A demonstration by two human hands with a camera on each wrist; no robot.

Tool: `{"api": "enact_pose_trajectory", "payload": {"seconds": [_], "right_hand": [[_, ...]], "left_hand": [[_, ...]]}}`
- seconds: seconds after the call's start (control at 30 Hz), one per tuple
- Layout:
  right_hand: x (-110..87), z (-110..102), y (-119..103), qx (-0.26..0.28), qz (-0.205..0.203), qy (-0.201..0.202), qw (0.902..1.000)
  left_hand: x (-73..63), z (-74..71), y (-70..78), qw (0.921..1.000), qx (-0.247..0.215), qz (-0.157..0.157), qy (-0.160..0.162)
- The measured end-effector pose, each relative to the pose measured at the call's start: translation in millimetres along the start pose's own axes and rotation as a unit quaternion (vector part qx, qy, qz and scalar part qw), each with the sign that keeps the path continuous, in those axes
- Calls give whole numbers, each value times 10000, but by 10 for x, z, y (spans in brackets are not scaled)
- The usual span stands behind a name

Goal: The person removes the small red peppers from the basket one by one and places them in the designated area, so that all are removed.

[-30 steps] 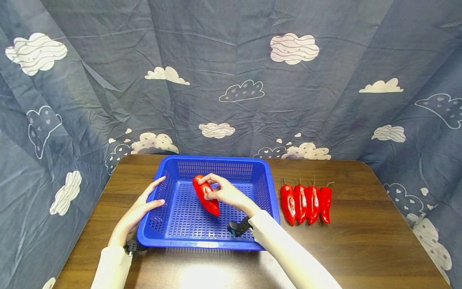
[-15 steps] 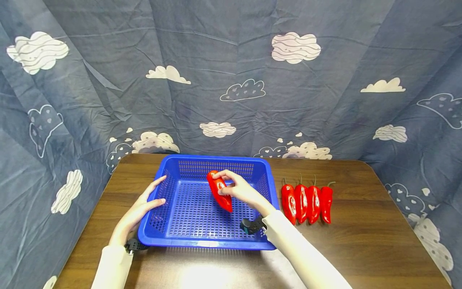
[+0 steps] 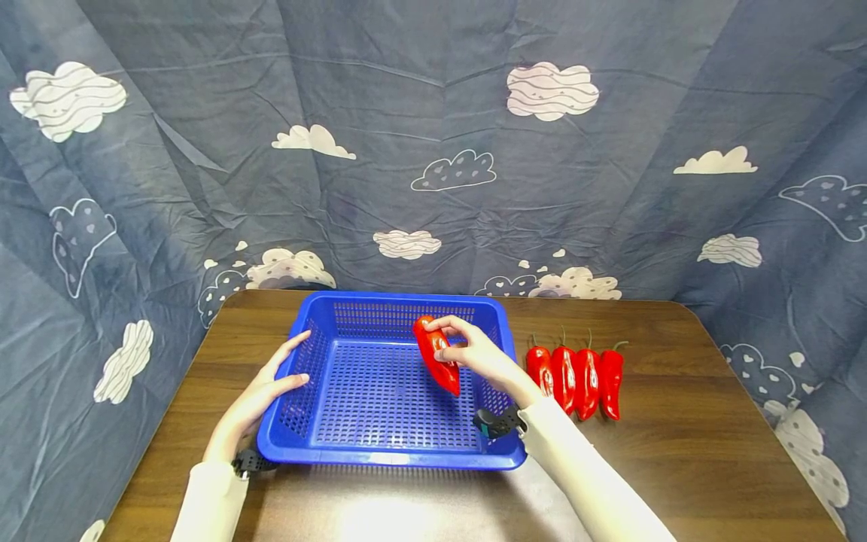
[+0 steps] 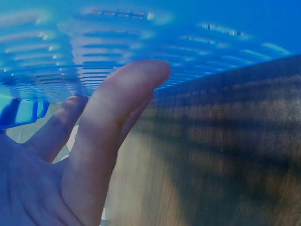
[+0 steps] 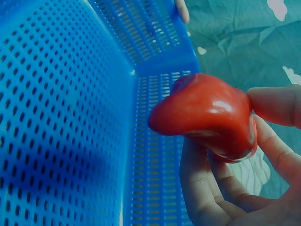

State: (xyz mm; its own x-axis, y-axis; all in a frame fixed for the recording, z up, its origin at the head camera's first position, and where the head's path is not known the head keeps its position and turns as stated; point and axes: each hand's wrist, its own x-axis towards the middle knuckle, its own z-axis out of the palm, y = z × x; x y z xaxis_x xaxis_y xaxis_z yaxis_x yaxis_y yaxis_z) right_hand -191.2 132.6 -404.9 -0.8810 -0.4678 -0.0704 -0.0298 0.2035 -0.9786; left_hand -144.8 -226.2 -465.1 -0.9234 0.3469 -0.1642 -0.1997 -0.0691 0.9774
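A glossy red pepper is pinched in my right hand over the right half of a blue plastic basket. Its tapered tip slants toward me. In the right wrist view, thumb and fingers grip the pepper from the far end, its tip facing the camera. My left hand lies at the basket's left rim, with extended thumb and index finger overlapping the wall. Seen from the left wrist, the thumb sits close under the slotted blue side; the remaining fingers are partly hidden.
Several red peppers with green stems lie in a row right of the basket, the leftmost partly covered by my right sleeve. A wooden table carries everything. Behind it hangs a dark cloud-print curtain.
My right hand has moved to the right across the basket, carrying the pepper from near the middle toward the right wall. The left hand and basket stay in place.
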Motion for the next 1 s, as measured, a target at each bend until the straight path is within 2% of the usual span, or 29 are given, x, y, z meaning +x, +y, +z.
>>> {"api": "enact_pose_trajectory", "payload": {"seconds": [0.27, 0.57, 0.87, 1.0], "right_hand": [[-95, -153, 50, -123, -25, 98, 9999], [-202, -331, 72, -232, 130, 323, 9991], [-330, -482, 35, -212, 343, 460, 9981], [-364, -542, 22, -284, 290, 515, 9979]], "left_hand": [[-2, 5, 1, 10000, -36, 27, -40], [1, 8, -3, 10000, -32, 44, -23], [-7, 7, 5, 10000, -30, -9, 15], [-6, 9, 3, 10000, 17, 19, 5]]}}
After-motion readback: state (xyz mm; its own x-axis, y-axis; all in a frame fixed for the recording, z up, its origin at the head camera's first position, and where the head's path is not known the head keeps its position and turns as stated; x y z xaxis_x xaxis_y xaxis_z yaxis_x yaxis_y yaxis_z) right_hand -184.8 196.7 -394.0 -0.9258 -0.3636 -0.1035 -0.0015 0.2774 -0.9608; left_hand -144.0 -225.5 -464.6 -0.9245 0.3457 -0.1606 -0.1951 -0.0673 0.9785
